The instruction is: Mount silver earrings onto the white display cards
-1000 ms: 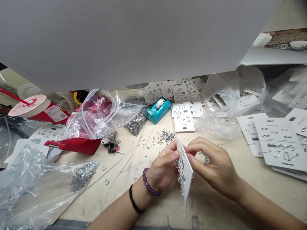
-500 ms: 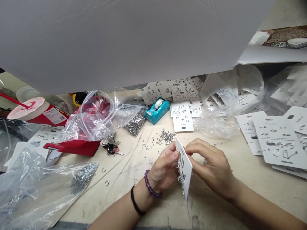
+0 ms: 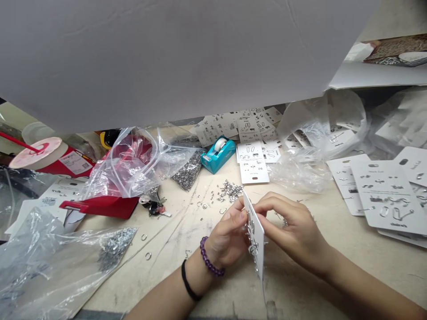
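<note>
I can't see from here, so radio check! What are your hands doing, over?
Left hand pinching white display card, upright. Right hand touching its edge. Silver metal pieces hanging on card. Heap of small silver pieces beyond hands.

Head-worn view, facing down, near the hands (image 3: pixel 293 231)

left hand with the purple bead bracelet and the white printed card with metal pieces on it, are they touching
Touching. The head view shows the left hand with its fingertips pressed against the edge of the white printed card, no gap between them.
</note>
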`<control>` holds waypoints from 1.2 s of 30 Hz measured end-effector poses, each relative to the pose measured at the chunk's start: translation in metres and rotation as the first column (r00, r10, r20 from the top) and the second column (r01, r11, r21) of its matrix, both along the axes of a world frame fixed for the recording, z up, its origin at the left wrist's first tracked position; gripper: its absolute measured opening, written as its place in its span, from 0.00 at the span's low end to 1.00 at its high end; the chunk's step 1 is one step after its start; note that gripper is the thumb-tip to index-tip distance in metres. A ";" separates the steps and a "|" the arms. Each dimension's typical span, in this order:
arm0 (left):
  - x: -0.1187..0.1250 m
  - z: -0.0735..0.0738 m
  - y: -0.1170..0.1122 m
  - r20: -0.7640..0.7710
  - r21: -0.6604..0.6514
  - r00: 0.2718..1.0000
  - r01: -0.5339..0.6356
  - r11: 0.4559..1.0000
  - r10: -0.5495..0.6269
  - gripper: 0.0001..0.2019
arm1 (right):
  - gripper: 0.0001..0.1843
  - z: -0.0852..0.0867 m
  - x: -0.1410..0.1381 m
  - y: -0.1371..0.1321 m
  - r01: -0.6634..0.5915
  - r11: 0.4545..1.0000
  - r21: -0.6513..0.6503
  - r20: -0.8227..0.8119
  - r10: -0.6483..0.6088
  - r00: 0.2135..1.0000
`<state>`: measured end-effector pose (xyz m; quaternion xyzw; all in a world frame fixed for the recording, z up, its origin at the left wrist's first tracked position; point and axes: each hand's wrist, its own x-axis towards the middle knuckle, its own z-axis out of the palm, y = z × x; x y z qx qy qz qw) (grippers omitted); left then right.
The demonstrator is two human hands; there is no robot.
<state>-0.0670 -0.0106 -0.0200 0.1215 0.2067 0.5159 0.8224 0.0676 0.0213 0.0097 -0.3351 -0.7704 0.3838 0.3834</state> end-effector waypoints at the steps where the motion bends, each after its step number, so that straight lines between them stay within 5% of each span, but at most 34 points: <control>1: 0.000 0.000 0.000 0.014 0.001 1.000 0.011 1.000 -0.011 0.09 | 0.04 0.001 0.000 0.000 0.004 1.000 -0.009 0.000 -0.004 1.000; 25: 0.000 0.002 -0.001 -0.043 0.009 0.999 0.026 1.000 -0.026 0.10 | 0.05 -0.002 0.001 -0.003 -0.032 0.990 -0.136 0.013 0.034 0.999; 36: -0.003 -0.001 0.000 -0.096 -0.008 0.995 0.020 1.000 -0.021 0.07 | 0.06 0.006 0.001 0.001 -0.061 0.934 -0.352 -0.059 0.042 0.997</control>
